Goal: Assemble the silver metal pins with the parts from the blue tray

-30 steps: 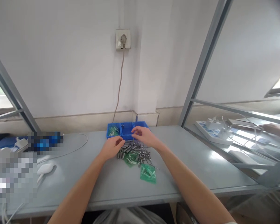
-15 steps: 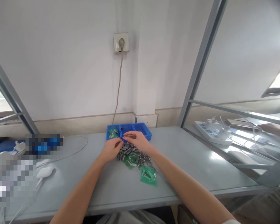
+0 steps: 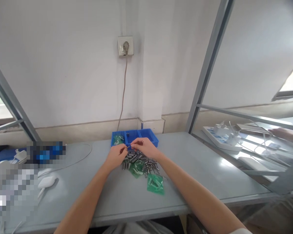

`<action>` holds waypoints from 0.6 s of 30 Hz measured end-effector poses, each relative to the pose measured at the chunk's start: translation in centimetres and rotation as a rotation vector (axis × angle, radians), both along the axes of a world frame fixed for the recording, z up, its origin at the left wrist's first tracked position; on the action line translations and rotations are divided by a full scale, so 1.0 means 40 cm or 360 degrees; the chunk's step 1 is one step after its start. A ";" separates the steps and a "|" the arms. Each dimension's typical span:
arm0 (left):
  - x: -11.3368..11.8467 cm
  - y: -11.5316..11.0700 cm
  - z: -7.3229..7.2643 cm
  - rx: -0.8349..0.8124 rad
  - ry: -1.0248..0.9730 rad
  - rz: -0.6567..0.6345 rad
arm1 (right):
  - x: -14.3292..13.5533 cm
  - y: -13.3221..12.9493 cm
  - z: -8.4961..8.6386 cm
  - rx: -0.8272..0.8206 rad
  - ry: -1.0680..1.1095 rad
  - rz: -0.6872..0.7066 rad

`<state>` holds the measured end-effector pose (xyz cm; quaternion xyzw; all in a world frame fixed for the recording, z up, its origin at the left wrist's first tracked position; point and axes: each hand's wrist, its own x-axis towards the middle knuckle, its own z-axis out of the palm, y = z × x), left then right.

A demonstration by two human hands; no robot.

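My left hand [image 3: 116, 156] and my right hand [image 3: 144, 148] meet over the near edge of the blue bins, both with fingertips pinched. Between them shows something thin and small, too tiny to name. Below the fingers lies a heap of small metal cylinders [image 3: 134, 157], with thin metal pins [image 3: 151, 166] at its right. One green plastic bag [image 3: 136, 169] with metal parts lies against the heap; another green bag [image 3: 155, 184] is nearer the table's front. The left blue bin [image 3: 111, 139] holds green bags, the middle bin [image 3: 132, 133] a few dark parts.
The right blue bin [image 3: 156, 140] stands behind my right wrist. A white charger with cable [image 3: 47, 182] lies on the grey table [image 3: 210, 172] at left. Grey metal frames [image 3: 207, 68] rise at both sides. Beyond the right frame, another person's hand [image 3: 286, 134] is by a white power strip [image 3: 222, 139].
My fingertips have drawn slightly apart, and a thin piece now shows between them. The right fingers have curled closer together. The view has shifted a little.
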<state>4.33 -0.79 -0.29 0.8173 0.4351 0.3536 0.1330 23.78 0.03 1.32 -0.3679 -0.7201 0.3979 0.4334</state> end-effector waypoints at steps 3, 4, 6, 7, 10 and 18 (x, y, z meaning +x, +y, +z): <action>0.003 -0.003 0.000 -0.0015 0.0016 0.0025 | -0.003 -0.001 -0.002 0.0008 0.0021 -0.0001; 0.003 -0.005 0.000 -0.0018 0.0001 0.0023 | -0.003 -0.001 -0.003 0.0012 0.0031 0.0000; 0.002 -0.012 0.001 -0.0013 -0.0048 0.0016 | -0.003 -0.003 -0.002 -0.0008 0.0079 -0.0001; 0.000 -0.014 0.002 -0.0005 -0.0075 0.0018 | -0.002 -0.003 0.000 -0.0043 0.0134 -0.0006; -0.004 -0.018 0.005 0.0008 -0.0130 0.0064 | 0.015 -0.001 0.014 -0.0228 0.0399 -0.0005; 0.000 -0.006 0.002 0.0011 -0.0080 0.0124 | 0.123 0.039 0.040 -0.0563 0.0516 -0.0138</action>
